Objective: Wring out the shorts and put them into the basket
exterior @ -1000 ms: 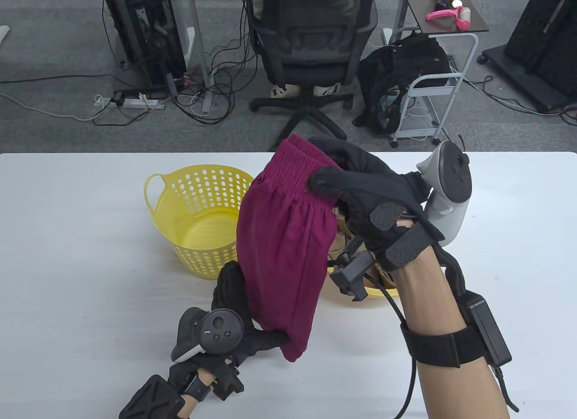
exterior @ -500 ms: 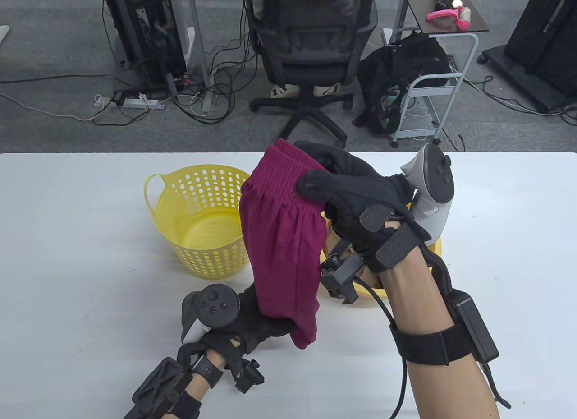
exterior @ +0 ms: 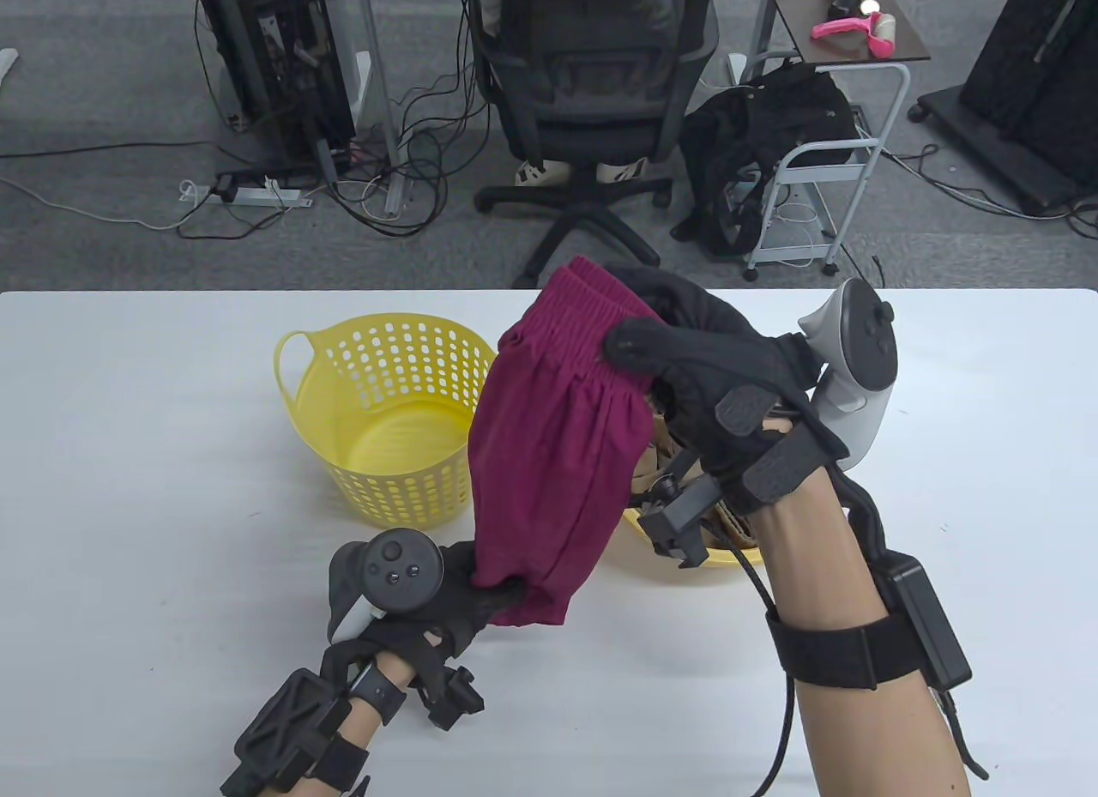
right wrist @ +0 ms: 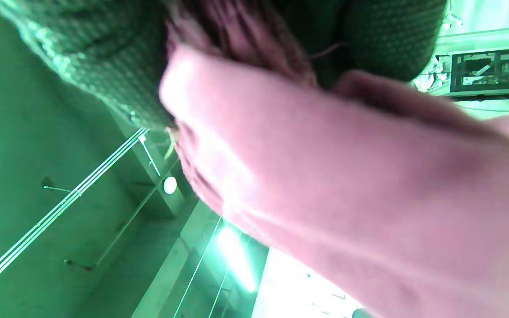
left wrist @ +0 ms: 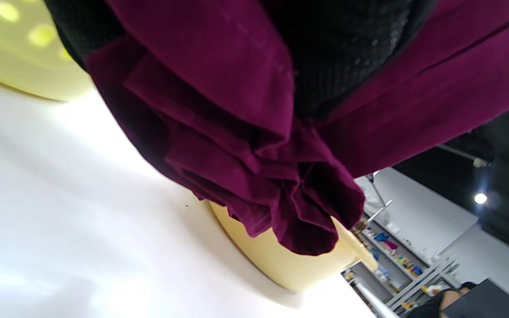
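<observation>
The magenta shorts (exterior: pixel 549 454) hang above the table between my two hands. My right hand (exterior: pixel 678 359) grips the elastic waistband at the top. My left hand (exterior: pixel 480 587) holds the bunched leg hems at the bottom, and the left wrist view shows the cloth (left wrist: pixel 254 176) gathered in its dark fingers (left wrist: pixel 347 53). The perforated yellow basket (exterior: pixel 377 402) stands on the table just left of the shorts, with nothing visible inside. The right wrist view is blurred, filled by pale cloth (right wrist: pixel 347 198) under a gloved finger (right wrist: pixel 391 39).
A second yellow container (exterior: pixel 686 557) sits under my right wrist, mostly hidden, and shows again in the left wrist view (left wrist: pixel 290 265). The white table (exterior: pixel 129 531) stretches left and right. An office chair (exterior: pixel 592 102), cables and a cart stand beyond the far edge.
My left hand has closed on the bottom hem of the shorts and gathered it. My right hand moved left, then back right and slightly up, carrying the waistband.
</observation>
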The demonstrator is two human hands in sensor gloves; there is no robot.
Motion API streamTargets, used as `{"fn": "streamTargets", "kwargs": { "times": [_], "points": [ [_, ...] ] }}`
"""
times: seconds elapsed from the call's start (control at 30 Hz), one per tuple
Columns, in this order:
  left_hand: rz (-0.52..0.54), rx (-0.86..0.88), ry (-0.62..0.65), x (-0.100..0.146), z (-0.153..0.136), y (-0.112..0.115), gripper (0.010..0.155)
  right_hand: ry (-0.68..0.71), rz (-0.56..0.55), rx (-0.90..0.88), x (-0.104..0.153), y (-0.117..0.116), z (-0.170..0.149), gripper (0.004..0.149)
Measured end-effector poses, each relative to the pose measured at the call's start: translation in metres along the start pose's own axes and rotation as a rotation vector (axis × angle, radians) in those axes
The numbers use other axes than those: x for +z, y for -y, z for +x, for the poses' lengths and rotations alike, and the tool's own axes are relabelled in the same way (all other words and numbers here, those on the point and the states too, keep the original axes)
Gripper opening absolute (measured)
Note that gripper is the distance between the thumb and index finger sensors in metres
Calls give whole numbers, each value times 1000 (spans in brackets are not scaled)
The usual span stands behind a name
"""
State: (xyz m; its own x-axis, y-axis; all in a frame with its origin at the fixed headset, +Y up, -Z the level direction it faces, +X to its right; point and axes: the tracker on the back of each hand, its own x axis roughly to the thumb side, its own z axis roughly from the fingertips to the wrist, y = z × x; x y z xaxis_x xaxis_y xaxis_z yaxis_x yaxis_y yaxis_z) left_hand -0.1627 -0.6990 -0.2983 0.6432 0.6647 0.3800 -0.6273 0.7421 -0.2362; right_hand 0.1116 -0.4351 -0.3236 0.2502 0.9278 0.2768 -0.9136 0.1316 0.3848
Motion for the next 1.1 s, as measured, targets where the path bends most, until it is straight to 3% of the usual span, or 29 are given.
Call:
{"fn": "streamTargets", "kwargs": {
  "times": [0.4, 0.7, 0.87, 1.1],
  "points": [
    [-56, -144, -80, 6, -8, -17, 38, -32, -94, 166, 12, 26, -2, 68],
    [-188, -238, -143, 13, -15, -37, 36, -74, -197, 403, 29, 50, -4, 68],
    [-257, -282, -160, 18, -11, -53, 42, -108, -256, 544, 40, 61, -14, 68],
    [-225, -286, -154, 27, 0, -79, 56, -140, -293, 642, 50, 73, -36, 68]
  ]
}}
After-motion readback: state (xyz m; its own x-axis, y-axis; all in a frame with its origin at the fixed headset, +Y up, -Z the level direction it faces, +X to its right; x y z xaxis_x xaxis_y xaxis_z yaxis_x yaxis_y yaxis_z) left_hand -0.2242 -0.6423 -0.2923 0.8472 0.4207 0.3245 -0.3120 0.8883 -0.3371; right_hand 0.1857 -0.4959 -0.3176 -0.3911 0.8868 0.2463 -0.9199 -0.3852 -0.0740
